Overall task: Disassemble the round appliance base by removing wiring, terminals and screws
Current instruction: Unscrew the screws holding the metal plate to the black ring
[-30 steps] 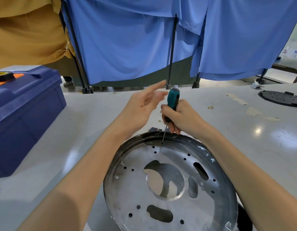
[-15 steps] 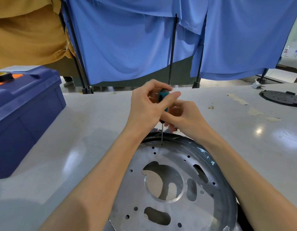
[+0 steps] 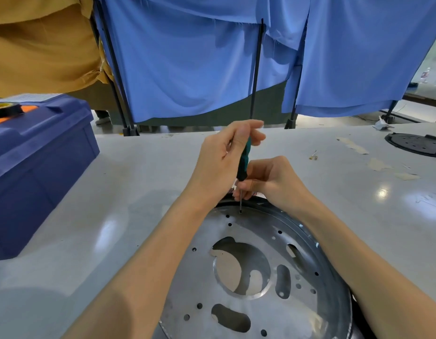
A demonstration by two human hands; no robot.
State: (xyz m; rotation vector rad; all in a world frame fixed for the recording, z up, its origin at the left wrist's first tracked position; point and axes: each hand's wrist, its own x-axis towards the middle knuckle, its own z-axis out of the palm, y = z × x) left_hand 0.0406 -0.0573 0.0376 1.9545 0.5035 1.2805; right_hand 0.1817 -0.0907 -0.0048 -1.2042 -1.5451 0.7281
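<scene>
At the near edge of the pale grey table (image 3: 114, 192), directly beneath both hands, lies the round silver metal appliance base (image 3: 285, 319), a shallow dish pierced with small holes and larger cut-outs; its near side runs out of view at the bottom. A slim teal-and-black-handled screwdriver (image 3: 244, 165) stands nearly upright over the far side of the base, the tip of its thin shaft touching the plate just inside the dark rim; whether a screw sits under it is too small to tell. The left hand (image 3: 219, 162) is closed on the top of the handle, thumb and curled fingers pinching it. The right hand (image 3: 278, 182), just beside it and lower, has its fingers curled together around the shaft where it meets the handle, close above the rim. Well apart to the left sits a dark blue plastic toolbox (image 3: 40, 155), and a black perforated round lid (image 3: 417, 144) lies at the far right of the table
</scene>
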